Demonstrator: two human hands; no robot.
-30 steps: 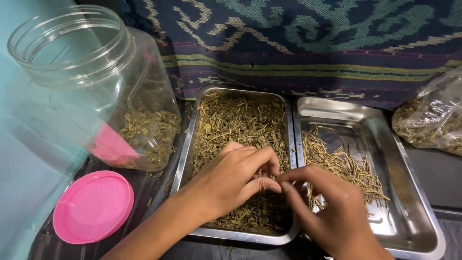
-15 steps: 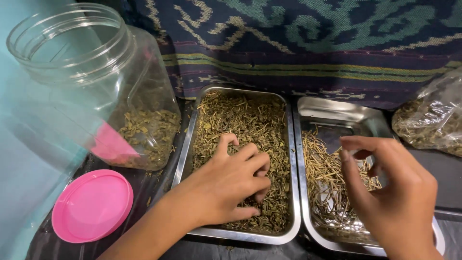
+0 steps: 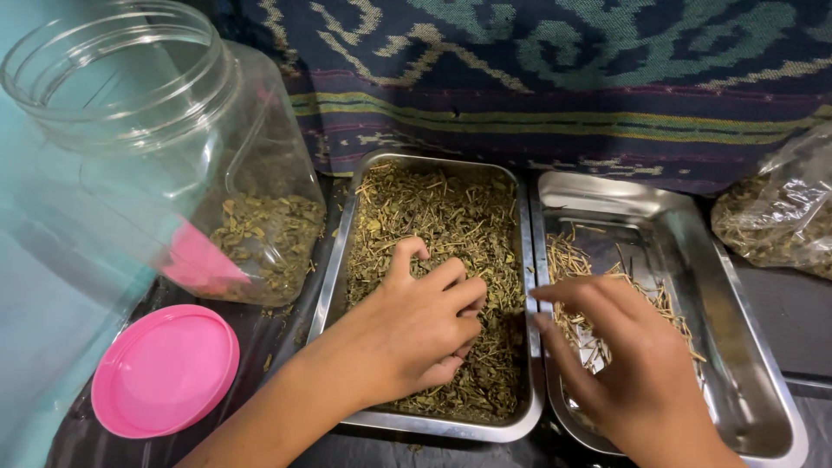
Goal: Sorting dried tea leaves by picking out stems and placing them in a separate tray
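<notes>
Head cam, steep down, close

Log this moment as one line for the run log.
left hand: in dried herb mix, left steel tray | right hand: over stems, right steel tray | clear jar: open
</notes>
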